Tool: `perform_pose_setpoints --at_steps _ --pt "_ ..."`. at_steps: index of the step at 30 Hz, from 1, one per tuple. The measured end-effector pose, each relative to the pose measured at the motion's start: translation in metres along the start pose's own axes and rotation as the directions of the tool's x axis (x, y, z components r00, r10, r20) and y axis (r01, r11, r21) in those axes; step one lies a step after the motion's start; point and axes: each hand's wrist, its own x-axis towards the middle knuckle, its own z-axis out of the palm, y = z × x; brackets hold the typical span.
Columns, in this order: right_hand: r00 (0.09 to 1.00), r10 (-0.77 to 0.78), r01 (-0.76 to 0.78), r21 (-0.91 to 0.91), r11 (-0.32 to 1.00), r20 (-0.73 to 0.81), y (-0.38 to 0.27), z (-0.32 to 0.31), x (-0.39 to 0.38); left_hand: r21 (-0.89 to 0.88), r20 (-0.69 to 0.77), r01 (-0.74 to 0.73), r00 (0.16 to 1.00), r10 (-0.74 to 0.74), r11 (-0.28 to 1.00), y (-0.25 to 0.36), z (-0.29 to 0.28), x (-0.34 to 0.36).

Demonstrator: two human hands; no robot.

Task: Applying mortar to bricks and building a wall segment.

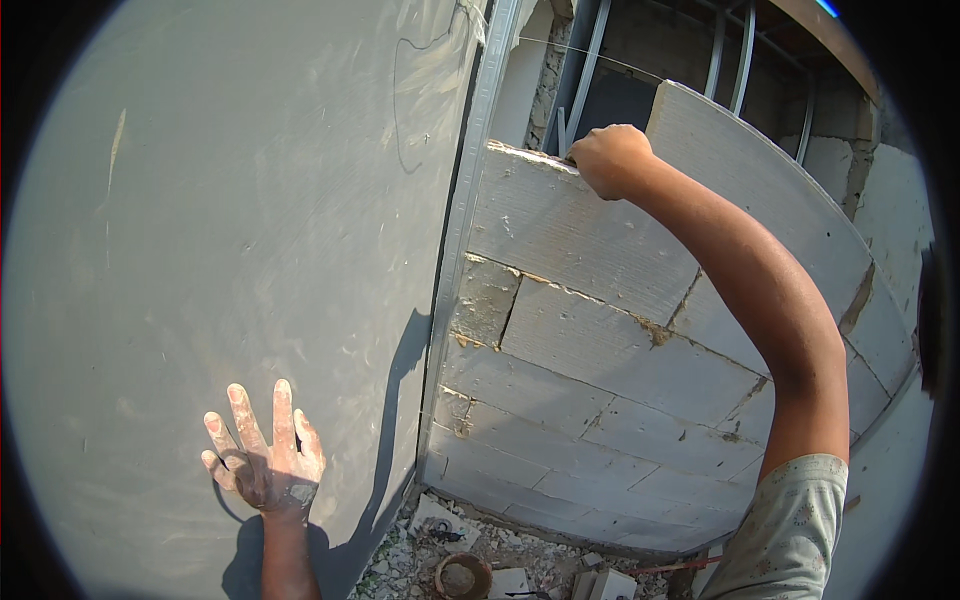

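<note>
My left hand [262, 450], dusted white, is open with fingers spread, over or against the smooth grey wall panel [200, 250] at left. My right hand [610, 160] is closed at the top edge of a white block wall [570, 340], its fingers hidden, so what it grips is unclear. A rough bead of pale material runs along that edge [520, 152]. A taller block [730, 150] stands just right of the hand. A metal channel [470, 160] runs upright where panel and blocks meet. A thin string [590, 52] stretches above the blocks.
Metal studs [716, 55] stand in the dim space behind the block wall. Rubble [405, 550] covers the ground below, with a round bucket [462, 577], white block offcuts [610, 587] and a red rod-like item [675, 565]. A dark loose wire [398, 100] hangs on the panel.
</note>
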Motion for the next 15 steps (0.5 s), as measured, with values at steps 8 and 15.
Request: perform_pose_setpoints --at_steps 8,15 --pt "0.898 0.215 -0.117 0.264 0.957 -0.384 0.022 -0.069 -0.147 0.153 0.23 0.129 0.96 -0.162 0.98 -0.007 -0.019 -0.008" --pt "0.992 -0.011 -0.11 0.905 0.412 0.126 -0.067 0.117 -0.259 0.3 0.102 -0.182 0.982 0.158 0.936 0.0 0.006 0.01"
